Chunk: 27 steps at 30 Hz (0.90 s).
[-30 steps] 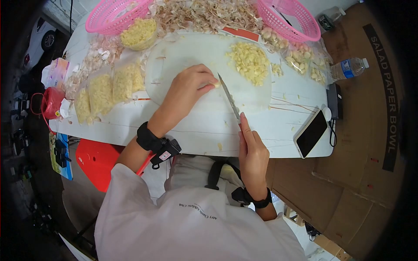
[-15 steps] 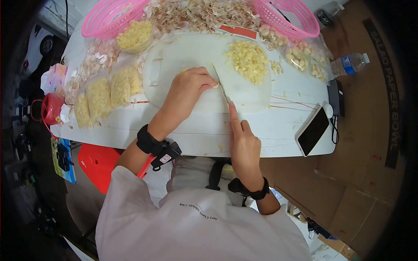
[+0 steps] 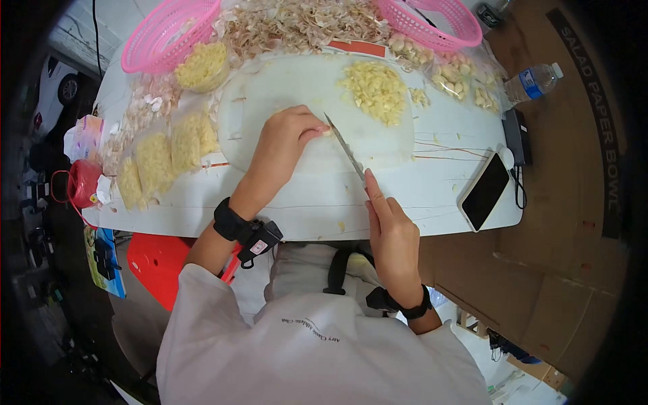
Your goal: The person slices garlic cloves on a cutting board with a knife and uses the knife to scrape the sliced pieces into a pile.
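Note:
My left hand (image 3: pixel 289 133) pinches a small garlic clove (image 3: pixel 327 132) at its fingertips, over the middle of a whitish cutting board (image 3: pixel 270 77). In my right hand (image 3: pixel 391 229) is a knife (image 3: pixel 346 147), gripped by the handle, its blade slanting up and left. The tip of the blade lies close to the clove, slightly right of it. A heap of chopped garlic (image 3: pixel 375 92) rests on the board's upper right part. My fingers hide most of the knife handle.
Garlic skins (image 3: pixel 297 28) pile up at the back between two pink baskets (image 3: pixel 162 40) (image 3: pixel 445 34). Bags of chopped garlic (image 3: pixel 155 162) and a full tub (image 3: pixel 202 66) lie left. Bagged cloves (image 3: pixel 451 77), a water bottle (image 3: pixel 533 86) and a phone (image 3: pixel 484 192) are right.
My right hand has drawn the knife back, down and to the right, so the blade stands farther from my left fingers. The whole view has shifted slightly.

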Motion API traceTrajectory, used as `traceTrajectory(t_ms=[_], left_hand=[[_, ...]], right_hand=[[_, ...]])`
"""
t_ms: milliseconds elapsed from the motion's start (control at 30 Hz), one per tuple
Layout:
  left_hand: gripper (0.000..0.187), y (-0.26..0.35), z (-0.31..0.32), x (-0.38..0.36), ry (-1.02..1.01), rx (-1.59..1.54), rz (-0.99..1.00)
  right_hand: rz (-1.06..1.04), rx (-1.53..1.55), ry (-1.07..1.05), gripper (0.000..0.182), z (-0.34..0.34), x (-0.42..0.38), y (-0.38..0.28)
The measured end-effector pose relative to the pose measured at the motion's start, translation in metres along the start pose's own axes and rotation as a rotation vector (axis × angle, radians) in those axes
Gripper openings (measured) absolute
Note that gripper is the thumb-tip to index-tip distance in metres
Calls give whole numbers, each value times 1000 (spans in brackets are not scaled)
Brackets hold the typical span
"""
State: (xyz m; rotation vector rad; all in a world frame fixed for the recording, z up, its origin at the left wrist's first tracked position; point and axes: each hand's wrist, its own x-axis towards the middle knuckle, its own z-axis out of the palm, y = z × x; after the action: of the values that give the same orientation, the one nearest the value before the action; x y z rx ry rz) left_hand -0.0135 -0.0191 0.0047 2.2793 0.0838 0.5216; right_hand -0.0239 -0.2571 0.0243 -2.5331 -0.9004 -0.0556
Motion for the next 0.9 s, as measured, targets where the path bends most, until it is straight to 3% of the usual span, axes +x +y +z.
traceTrajectory(t_ms=[333, 533, 900], left_hand=[[9, 2, 1, 0, -5, 19, -9], [7, 4, 0, 2, 6, 56, 15], [14, 3, 0, 2, -6, -28, -58]], right_hand=[[81, -8, -64, 58, 11, -4, -15], [-54, 9, 0, 71, 33, 28, 4], [100, 66, -69, 55, -5, 13, -6]])
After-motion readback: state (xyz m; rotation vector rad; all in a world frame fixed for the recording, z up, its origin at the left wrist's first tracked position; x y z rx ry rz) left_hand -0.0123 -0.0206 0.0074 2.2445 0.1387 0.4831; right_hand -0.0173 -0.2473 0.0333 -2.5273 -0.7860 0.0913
